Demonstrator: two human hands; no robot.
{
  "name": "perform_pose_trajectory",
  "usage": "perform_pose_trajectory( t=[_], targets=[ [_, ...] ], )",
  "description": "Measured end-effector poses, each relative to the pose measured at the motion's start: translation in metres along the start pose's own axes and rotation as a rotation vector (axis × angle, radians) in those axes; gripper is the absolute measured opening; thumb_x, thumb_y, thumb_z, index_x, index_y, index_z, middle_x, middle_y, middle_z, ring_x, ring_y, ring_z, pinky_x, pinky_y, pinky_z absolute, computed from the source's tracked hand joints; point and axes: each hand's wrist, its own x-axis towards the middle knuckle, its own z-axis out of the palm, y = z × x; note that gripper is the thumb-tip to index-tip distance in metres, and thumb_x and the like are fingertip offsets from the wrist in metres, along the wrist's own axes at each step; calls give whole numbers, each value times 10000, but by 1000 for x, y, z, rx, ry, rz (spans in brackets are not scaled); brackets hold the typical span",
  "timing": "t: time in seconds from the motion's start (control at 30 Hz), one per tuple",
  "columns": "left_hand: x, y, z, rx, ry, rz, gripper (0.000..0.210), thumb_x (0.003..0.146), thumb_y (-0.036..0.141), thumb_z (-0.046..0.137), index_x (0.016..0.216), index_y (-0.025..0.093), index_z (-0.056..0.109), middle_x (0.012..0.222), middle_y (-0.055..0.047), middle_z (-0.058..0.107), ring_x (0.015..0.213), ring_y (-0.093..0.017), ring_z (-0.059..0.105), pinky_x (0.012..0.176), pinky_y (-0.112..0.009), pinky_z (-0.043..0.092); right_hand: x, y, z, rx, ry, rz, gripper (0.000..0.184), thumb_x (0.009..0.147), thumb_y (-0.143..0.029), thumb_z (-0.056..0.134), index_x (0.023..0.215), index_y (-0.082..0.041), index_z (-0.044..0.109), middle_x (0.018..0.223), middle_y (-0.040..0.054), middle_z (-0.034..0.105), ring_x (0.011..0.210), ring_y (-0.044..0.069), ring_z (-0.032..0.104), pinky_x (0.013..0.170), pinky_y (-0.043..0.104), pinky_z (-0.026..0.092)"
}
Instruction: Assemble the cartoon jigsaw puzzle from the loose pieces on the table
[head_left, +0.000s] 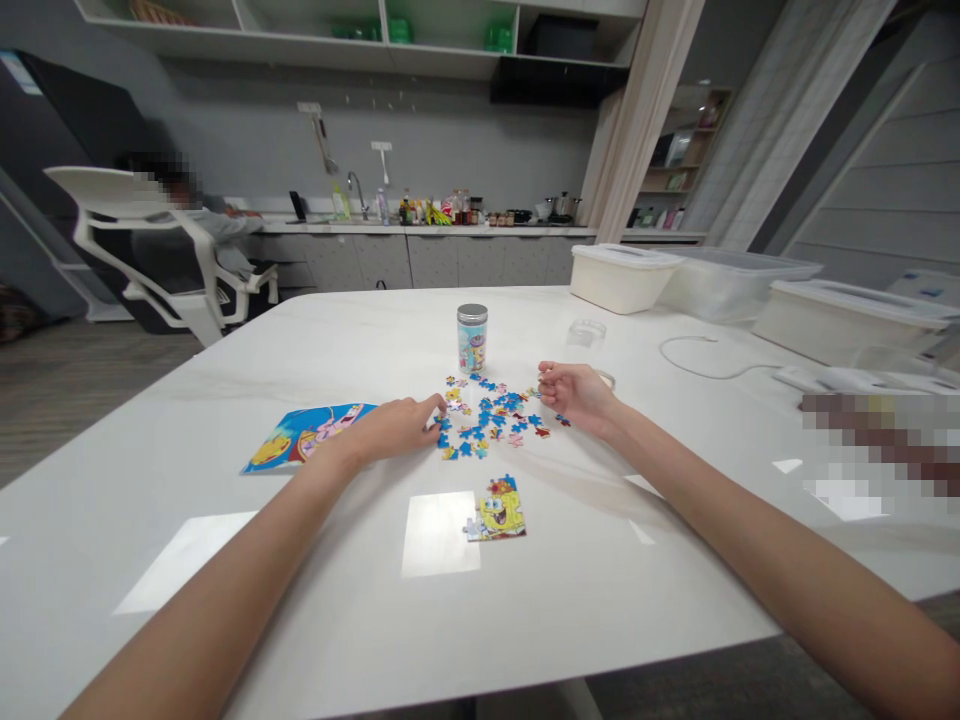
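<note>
Loose jigsaw puzzle pieces (499, 410), mostly blue, lie scattered mid-table between my hands. At the left edge of the pile, my left hand (401, 425) rests with thumb and index finger apart, fingertips by some pieces. On the right side, my right hand (574, 393) is raised slightly with its fingers curled together; whatever small thing they pinch cannot be made out. Closer to me sits a joined section of puzzle (501, 510) showing a yellow cartoon face. A colourful picture sheet (300, 437) lies partly behind my left wrist and forearm.
Behind the pieces stands a printed jar (472, 345) with a metal lid. A clear plastic lid (586, 332) is farther right. Lidded storage boxes (626, 275), a white cable (705, 372) and a power strip line the right side. A person sits in a white chair (142, 240) back left.
</note>
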Motion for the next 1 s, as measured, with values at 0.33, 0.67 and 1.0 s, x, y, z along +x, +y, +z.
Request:
perform_pose_trajectory(
  t=[0.33, 0.67, 1.0],
  targets=[
    [0, 0, 1, -1, -3, 25, 378, 882, 332, 391, 1239, 259, 490, 804, -59, 673, 781, -221, 643, 713, -316, 467, -1, 6, 5, -177, -97, 147, 156, 791, -25, 614, 909, -104, 678, 706, 25, 657, 611, 72, 606, 582, 134, 518],
    [-2, 4, -4, 21, -20, -1, 382, 887, 323, 375, 1240, 238, 493, 812, -75, 688, 796, -247, 656, 704, -329, 468, -7, 11, 11, -270, -189, 177, 166, 794, -15, 632, 912, -104, 706, 773, 40, 677, 595, 45, 584, 450, 95, 431],
    [-1, 2, 0, 29, -2, 3, 363, 880, 330, 383, 1214, 234, 489, 856, -76, 697, 824, -242, 658, 737, -327, 472, -6, 9, 4, -375, -315, 271, 158, 723, -153, 744, 870, -105, 713, 510, -85, 430, 392, -6, 276, 342, 93, 220]
  ],
)
